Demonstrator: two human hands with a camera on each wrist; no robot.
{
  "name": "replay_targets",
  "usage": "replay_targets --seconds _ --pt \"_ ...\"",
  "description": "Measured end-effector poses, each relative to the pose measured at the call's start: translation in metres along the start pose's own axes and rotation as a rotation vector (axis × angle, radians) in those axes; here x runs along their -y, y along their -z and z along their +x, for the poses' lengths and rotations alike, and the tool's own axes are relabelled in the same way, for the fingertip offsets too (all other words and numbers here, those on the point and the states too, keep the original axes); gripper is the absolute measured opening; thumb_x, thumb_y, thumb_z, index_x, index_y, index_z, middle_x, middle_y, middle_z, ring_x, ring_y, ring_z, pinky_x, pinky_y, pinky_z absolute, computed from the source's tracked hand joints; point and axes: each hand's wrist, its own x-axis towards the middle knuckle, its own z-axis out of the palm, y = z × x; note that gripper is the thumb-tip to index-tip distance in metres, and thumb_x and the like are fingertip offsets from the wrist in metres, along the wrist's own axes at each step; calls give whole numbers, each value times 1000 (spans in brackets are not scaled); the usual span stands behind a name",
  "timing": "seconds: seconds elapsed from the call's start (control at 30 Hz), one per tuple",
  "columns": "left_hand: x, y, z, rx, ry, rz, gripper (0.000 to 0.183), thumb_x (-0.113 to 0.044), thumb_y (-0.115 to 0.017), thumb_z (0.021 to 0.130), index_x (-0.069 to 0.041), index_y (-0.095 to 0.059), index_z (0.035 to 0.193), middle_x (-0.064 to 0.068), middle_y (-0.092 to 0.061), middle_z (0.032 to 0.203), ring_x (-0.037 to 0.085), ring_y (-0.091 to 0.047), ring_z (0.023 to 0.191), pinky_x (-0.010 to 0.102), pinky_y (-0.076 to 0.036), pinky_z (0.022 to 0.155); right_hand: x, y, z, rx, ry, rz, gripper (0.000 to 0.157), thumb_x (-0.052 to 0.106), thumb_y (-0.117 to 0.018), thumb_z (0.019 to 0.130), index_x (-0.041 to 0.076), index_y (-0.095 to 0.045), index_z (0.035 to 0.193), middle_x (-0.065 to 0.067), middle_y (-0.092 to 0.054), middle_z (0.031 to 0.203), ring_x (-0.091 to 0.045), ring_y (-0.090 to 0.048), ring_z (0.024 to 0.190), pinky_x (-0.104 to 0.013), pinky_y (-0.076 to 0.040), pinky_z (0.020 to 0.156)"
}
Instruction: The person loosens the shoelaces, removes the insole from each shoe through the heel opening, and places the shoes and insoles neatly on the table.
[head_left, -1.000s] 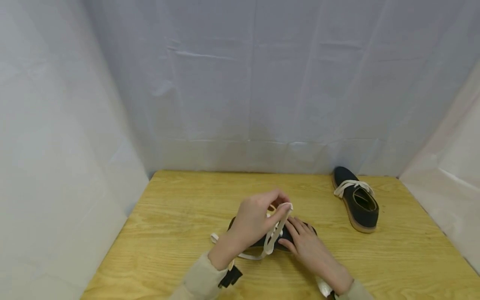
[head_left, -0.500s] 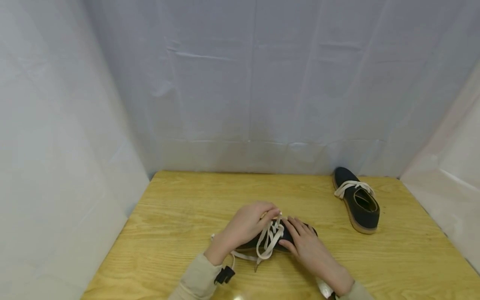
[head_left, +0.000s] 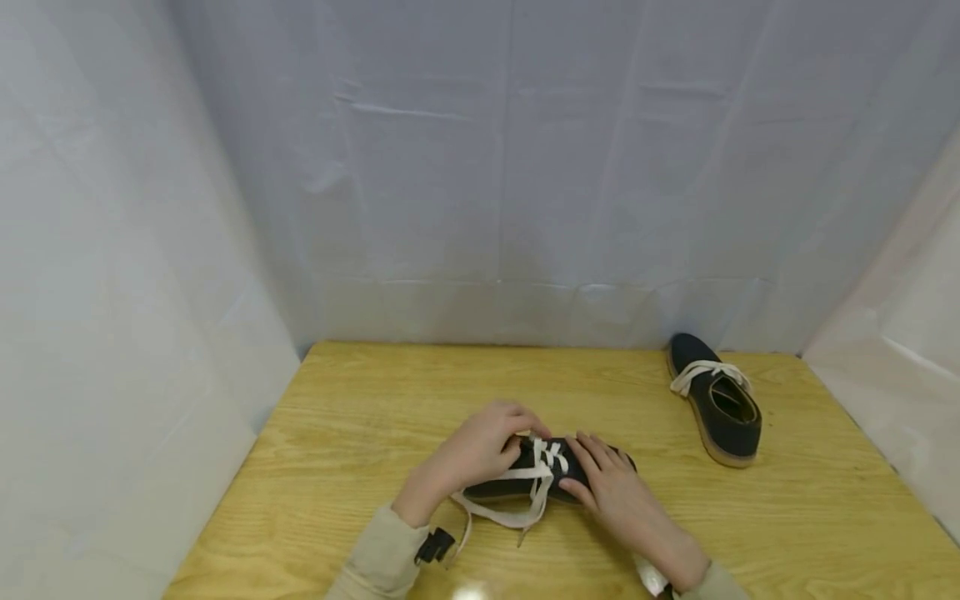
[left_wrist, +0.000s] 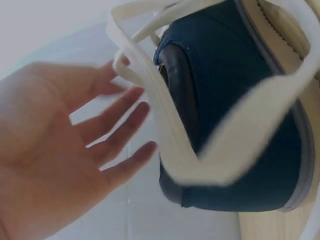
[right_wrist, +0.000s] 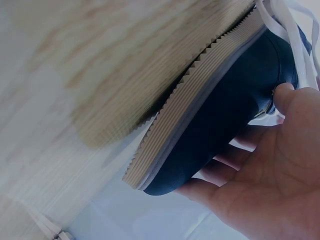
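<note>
A dark canvas shoe (head_left: 491, 487) with white laces lies sideways on the table, its toe to the right. My left hand (head_left: 476, 446) is at the opening and lacing, with index tip and thumb apart. In the left wrist view, the fingers of the left hand (left_wrist: 75, 120) spread beside the shoelace (left_wrist: 160, 115), which drapes in a loop over the shoe's heel part (left_wrist: 225, 65). My right hand (head_left: 615, 492) rests on the toe, fingers straight across its top and thumb on the near side. In the right wrist view, the fingertips are hidden behind the upper (right_wrist: 220, 115).
A matching dark shoe (head_left: 723, 417) with a tied white lace stands at the back right of the wooden table (head_left: 360, 400). White sheeting (head_left: 487, 167) hangs behind and along both sides. A loose lace stretch (head_left: 502, 518) lies along the near side of the worked shoe.
My left hand has come down and leftward, from pinching the raised lace to fingers apart at the opening. One lace now lies leftward across the shoe. The right hand has stayed on the toe.
</note>
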Motion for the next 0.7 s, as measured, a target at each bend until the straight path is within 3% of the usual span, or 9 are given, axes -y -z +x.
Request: replay_targets --seconds 0.1,0.17,0.37,0.53,0.7 --pt "0 -4 0 38 -6 21 14 -11 -67 98 -17 -73 110 2 -67 121 22 -61 116 38 -50 100 -1 0 0 -1 0 -4 61 44 -54 103 4 -48 149 -21 -49 149 -40 -45 139 -64 -40 105" --pt "-1 -8 1 32 29 21 8 -18 -69 98 -18 -73 105 1 -67 119 20 -62 113 35 -51 97 -1 0 0 -2 3 -4 61 44 -55 103 4 -49 149 -21 -49 149 -40 -45 139 -64 -40 105" --pt "-9 -7 8 -120 79 -41 17 -26 -63 103 -16 -72 111 -1 -69 118 18 -67 109 36 -55 91 0 0 -1 1 4 8 61 43 -55 104 3 -49 149 -21 -49 149 -40 -45 139 -63 -40 105" --pt "-21 5 13 -279 -29 -96 13 -21 -65 101 -17 -74 109 -3 -71 113 13 -69 100 34 -56 84 -1 0 -1 -6 5 1 60 43 -55 103 3 -50 148 -22 -50 149 -40 -45 139 -64 -40 105" --pt "-37 23 18 -350 -128 -111 11 -15 -69 96 -20 -74 104 -6 -70 112 11 -68 101 31 -55 85 -2 0 -1 -20 13 -2 59 41 -56 103 2 -50 147 -23 -50 148 -42 -46 138 -64 -40 104"
